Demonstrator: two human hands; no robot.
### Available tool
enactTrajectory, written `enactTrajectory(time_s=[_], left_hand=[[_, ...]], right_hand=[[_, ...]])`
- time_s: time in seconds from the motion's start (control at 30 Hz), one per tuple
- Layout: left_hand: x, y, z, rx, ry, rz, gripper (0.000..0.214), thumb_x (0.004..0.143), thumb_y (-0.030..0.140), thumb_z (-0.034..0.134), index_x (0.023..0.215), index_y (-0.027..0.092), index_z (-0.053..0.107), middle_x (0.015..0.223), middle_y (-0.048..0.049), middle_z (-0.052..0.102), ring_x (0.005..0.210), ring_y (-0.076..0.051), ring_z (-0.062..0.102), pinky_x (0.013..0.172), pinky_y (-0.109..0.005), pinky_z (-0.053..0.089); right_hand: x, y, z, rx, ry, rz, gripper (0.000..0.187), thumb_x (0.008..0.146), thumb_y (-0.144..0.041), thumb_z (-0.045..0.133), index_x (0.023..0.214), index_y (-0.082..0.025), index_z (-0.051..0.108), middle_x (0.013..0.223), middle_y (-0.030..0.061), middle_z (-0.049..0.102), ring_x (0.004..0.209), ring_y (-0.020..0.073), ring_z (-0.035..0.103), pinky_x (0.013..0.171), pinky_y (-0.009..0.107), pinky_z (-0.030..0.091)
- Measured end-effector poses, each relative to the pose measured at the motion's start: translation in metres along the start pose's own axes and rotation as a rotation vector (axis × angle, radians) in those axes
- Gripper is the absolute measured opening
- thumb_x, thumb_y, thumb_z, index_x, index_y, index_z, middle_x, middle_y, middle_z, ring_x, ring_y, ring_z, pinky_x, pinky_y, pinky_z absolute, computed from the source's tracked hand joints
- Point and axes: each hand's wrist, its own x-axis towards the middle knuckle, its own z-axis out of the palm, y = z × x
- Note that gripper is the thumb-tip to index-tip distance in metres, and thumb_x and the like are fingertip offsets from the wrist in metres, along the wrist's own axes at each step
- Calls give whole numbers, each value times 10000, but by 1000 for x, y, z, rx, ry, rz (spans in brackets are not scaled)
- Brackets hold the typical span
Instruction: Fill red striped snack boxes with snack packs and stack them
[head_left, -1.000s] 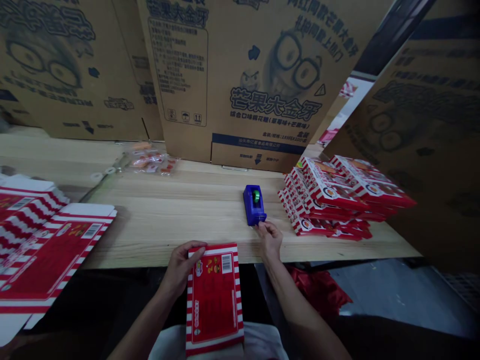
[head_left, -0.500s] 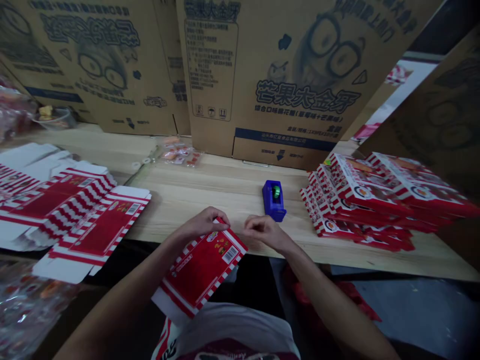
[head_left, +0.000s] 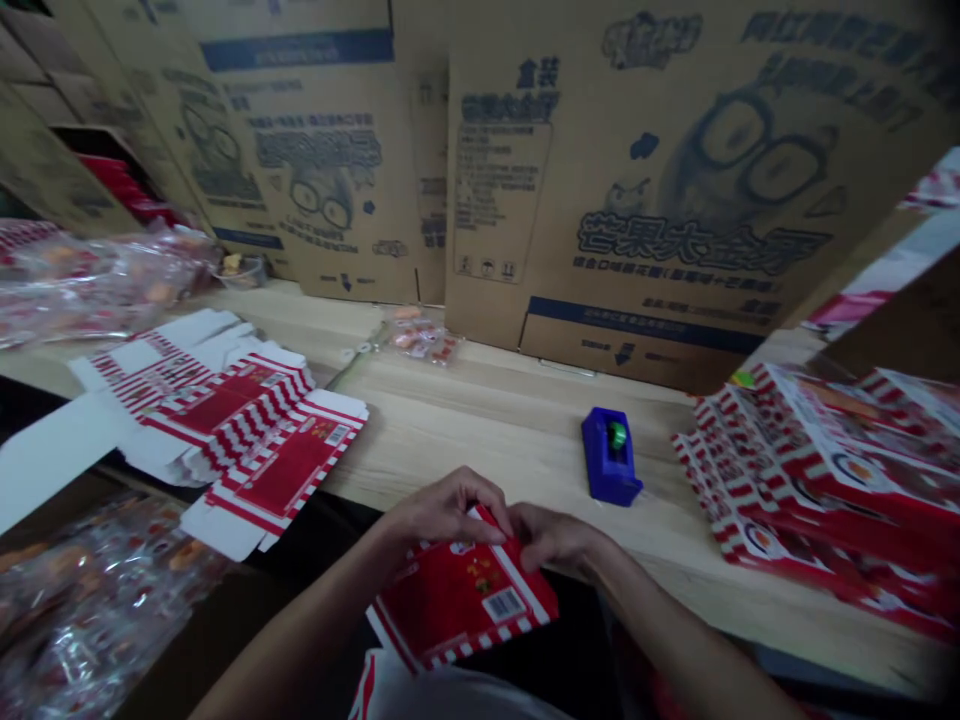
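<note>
Both hands grip one red and white striped carton at the near edge of the wooden table. My left hand curls over its top left corner. My right hand pinches its top right edge, fingers closed. The carton lies tilted, its barcode face up, partly over my lap. A small blue tape dispenser with a green roll stands on the table just beyond my right hand.
Flat unfolded striped cartons lie spread at the left. A pile of finished red and white boxes fills the right. Tall printed cardboard cases wall the back. Clear bags of sweets sit at the near left and far left.
My right hand left the tape dispenser and came to the carton's top edge beside my left hand. The carton turned from upright to tilted. The view swung left.
</note>
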Motion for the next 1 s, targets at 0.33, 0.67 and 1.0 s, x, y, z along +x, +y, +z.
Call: enactTrajectory(time_s=[0.33, 0.67, 1.0], left_hand=[[-86, -86, -50, -105, 1596, -112, 401, 756, 482, 659, 994, 162, 615, 903, -60, 661, 811, -235, 650, 738, -366, 537], [-73, -143, -44, 1498, 780, -45, 716, 841, 309, 615, 1476, 254, 289, 1514, -188, 338, 1415, -406, 250, 1092, -612, 285], [-25, -99, -79, 1162, 46, -324, 1101, 660, 523, 760, 1521, 275, 119, 1556, -252, 150, 1422, -471, 117, 1040, -771, 100]], right_hand=[[227, -30, -73, -571, 404, -145, 465, 845, -507, 509, 1112, -135, 584, 1122, 144, 623, 1071, 260, 577, 923, 426, 460], [403, -62, -122, -1242, 429, -183, 679, 818, -241, 617, 1448, -184, 370, 1534, 152, 317, 1419, 329, 232, 1135, 537, 167], [300, -29, -151, -1406, 209, -226, 530, 839, -122, 485, 1358, -222, 522, 1381, 78, 555, 1334, 222, 430, 1118, 378, 285]])
